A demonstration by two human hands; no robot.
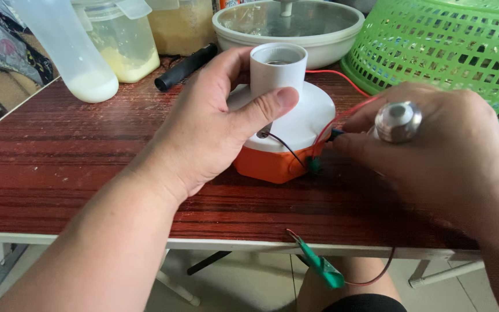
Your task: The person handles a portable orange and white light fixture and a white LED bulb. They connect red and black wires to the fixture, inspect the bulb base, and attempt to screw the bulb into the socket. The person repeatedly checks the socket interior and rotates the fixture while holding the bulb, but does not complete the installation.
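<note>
Left hand [203, 136]: clasps the white lamp socket [278, 69], upright at frame centre on its white-and-orange base [272, 162]
Right hand [434, 150]: curled around a bulb's metal cap [398, 121], fingertips at the red wire [342, 118]; just right of the socket
Bench [59, 173]: green alligator clip [319, 267] hangs off its front edge

Bare forearms, no sleeves; dark shorts hem [365, 303] at knee.

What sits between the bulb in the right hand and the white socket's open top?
Nothing visible does. The right hand holds the bulb beside the socket; its mouth is open. The left hand grips only the socket's side, and the red wire runs lower.
</note>
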